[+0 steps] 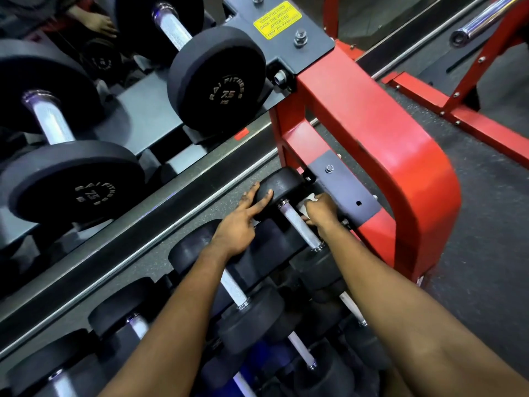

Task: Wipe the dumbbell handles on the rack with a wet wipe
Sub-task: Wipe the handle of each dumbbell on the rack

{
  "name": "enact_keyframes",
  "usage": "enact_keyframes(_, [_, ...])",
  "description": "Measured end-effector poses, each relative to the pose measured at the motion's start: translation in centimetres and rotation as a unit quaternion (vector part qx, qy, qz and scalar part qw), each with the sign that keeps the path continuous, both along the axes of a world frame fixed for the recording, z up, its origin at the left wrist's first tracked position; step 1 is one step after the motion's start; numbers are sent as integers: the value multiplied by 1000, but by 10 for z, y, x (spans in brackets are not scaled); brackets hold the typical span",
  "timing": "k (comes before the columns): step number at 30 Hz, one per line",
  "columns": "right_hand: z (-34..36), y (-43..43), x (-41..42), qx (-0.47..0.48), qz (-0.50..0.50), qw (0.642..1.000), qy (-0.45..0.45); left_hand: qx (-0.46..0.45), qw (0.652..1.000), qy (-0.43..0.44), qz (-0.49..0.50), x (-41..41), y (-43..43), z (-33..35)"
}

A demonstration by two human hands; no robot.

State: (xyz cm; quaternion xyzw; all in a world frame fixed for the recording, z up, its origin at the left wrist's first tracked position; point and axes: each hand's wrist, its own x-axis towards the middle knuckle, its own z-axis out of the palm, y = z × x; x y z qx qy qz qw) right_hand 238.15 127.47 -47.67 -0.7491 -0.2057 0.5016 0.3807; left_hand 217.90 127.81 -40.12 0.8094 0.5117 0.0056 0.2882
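Note:
A small black dumbbell lies at the right end of the lower rack shelf, its knurled silver handle (pixel 297 224) running from its far head (pixel 282 186) toward me. My left hand (pixel 242 222) rests on that far head with straight fingers spread over it. My right hand (pixel 322 212) grips a crumpled white wet wipe (pixel 307 206) right beside the handle's upper part. Whether the wipe touches the handle, I cannot tell. More small dumbbells (pixel 252 316) line the same shelf toward the lower left.
Two 7.5 kg dumbbells (pixel 214 81) sit on the grey upper shelf (pixel 148 110). The red rack upright (pixel 380 156) stands right beside my right hand. A chrome barbell (pixel 486 18) and a red frame (pixel 463 113) lie at the upper right, over dark rubber floor (pixel 481 253).

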Motion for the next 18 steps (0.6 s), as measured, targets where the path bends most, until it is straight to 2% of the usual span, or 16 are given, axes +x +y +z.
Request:
enact_keyframes(3, [-25, 4, 1, 3, 73, 997, 17, 5, 1000, -2, 3, 1, -1, 1])
enact_keyframes(9, [-22, 8, 4, 2, 31, 999, -25, 15, 1000, -6, 10, 4, -3, 3])
enact_keyframes(13, [-38, 26, 1, -13, 97, 995, 35, 14, 1000, -6, 13, 3, -2, 3])
enact_keyframes(18, [-33, 23, 2, 13, 115, 992, 49, 12, 1000, -2, 19, 4, -3, 5])
